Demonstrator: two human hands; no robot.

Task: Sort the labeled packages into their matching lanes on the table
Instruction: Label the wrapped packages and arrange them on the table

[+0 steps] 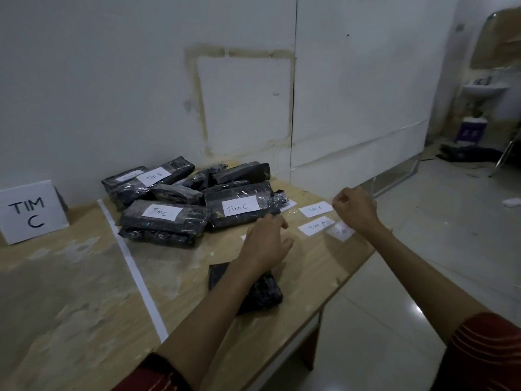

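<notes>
A heap of black wrapped packages (186, 198) lies at the back of the wooden table (84, 277); the visible labels read "Tim C" (239, 208) and "Tim B" (153, 175). One unlabeled black package (263, 293) lies nearer me, partly under my left forearm. My left hand (266, 242) hovers over the table just in front of the heap, fingers relaxed and holding nothing. My right hand (355, 208) has its fingers curled and pinches the right end of a loose paper label reading "Tim A" (315, 209).
Another "Tim A" label (315, 227) and a partly hidden label (341, 232) lie near the table's right edge. A white tape line (132, 266) divides the table. A standing "TIM C" sign (31, 212) is at the left by the wall. Tiled floor lies to the right.
</notes>
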